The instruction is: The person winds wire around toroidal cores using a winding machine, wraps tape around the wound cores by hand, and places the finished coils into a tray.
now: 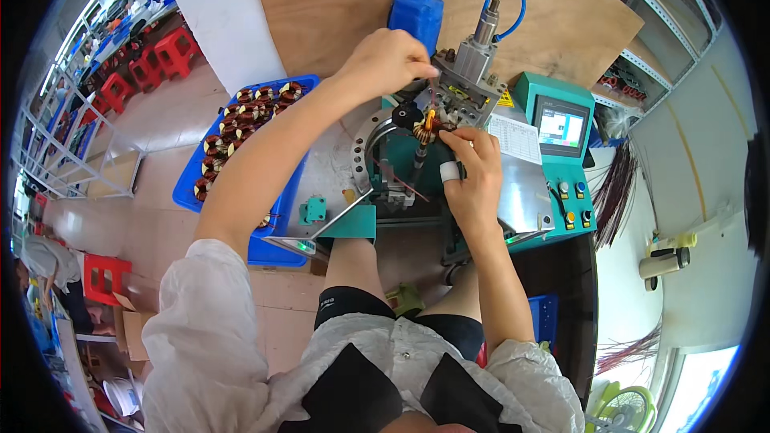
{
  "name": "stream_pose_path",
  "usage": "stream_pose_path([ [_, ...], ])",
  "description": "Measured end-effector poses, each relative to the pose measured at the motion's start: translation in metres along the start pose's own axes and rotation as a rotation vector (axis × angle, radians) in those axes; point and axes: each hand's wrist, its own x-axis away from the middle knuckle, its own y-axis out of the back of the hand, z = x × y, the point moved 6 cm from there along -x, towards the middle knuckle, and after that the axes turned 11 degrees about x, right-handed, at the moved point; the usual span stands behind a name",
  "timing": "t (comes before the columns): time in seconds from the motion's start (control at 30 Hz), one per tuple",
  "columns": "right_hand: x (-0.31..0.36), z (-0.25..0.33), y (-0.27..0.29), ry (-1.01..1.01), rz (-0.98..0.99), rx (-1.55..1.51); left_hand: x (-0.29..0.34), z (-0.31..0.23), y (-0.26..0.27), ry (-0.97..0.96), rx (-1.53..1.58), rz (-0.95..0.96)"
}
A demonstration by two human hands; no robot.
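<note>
- Although a forearm crosses its left part, the steel-topped bench (525, 202) shows on both sides of the hands, its front edge bent by the lens
- Blue tray (184, 189) to the left of the bench, filled with finished-looking wound coils (241, 124); the left forearm hides part of it, and whether the blue patch lower down is the same tray, I cannot tell
- Teal control box (565, 192) at the right, with a lit screen (560, 128) too small to make out
- Right hand (475, 167), fingers bent, the fingertips beside the work; a white wrap (450, 171) circles its thumb; whether it pinches anything, I cannot tell
- Left hand (391, 64), raised behind the work, thumb and forefinger pressed together, pinching a thin reddish wire
- Blue container (416, 16), its lower part hidden by the left hand
- Copper-toned coil (423, 130), between the hands in the machine's middle, its right side partly covered by the right fingertips
- Wire (433, 98), running from the left fingertips toward the coil, its far end lost among the metal parts
</note>
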Motion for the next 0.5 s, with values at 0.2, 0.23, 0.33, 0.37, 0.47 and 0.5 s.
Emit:
stream_pose_path([
  [0.2, 0.017, -0.001, 0.001, -0.069, -0.104, -0.024, 0.058, 0.021, -0.013, 0.076, 0.123, 0.109],
  [0.23, 0.028, -0.002, -0.001, -0.14, -0.196, -0.071, 0.073, 0.008, -0.009, -0.022, 0.035, 0.035],
  [0.33, 0.076, -0.023, -0.047, -0.52, -0.037, -0.429, 0.094, -0.013, 0.004, -0.009, -0.001, -0.087],
  [0.37, 0.081, -0.026, -0.061, -0.536, 0.03, -0.376, 0.096, -0.009, 0.005, 0.107, 0.052, -0.134],
  [0.47, 0.107, -0.016, -0.102, -0.467, 0.36, -0.411, 0.113, -0.01, 0.015, 0.071, 0.124, -0.216],
  [0.5, 0.113, -0.002, -0.096, -0.428, 0.4, -0.415, 0.12, -0.006, 0.016, 0.111, 0.134, -0.213],
])
